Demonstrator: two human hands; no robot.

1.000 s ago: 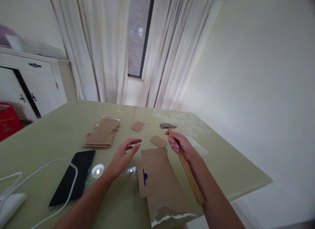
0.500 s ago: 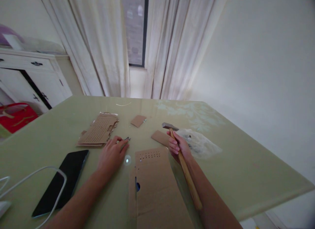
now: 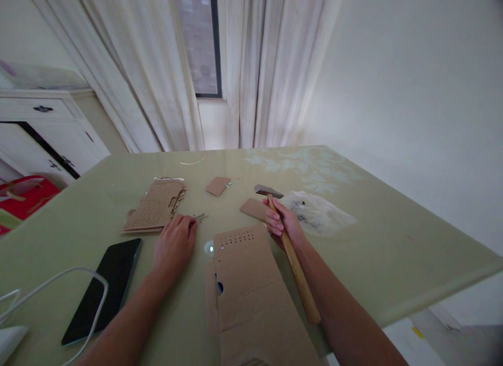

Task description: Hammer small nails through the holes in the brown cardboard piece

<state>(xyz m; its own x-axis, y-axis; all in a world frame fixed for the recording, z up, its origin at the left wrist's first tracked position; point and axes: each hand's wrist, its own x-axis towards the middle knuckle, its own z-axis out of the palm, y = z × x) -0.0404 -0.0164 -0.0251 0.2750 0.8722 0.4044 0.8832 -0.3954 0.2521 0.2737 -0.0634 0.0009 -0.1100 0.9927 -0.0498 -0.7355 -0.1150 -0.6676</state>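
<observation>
So the cardboard [image 3: 259, 292] is right up front, the nearer stretch with no rows of holes, the far end with neat ones, so that bit looks done. Left hand's [image 3: 175, 245] fingers are curled at loose nails [image 3: 201, 217], can't tell if they're pinching any. Right hand's [image 3: 286, 225] wrapped round a hammer [image 3: 296, 271]. Plastic bag [image 3: 324, 214] behind it, small cardboard square [image 3: 218, 186] beyond.

Black phone [image 3: 118, 266] under a white cable [image 3: 76, 269], pale curtains [image 3: 157, 67], white cabinet [image 3: 47, 132], red bag [image 3: 23, 203]
</observation>
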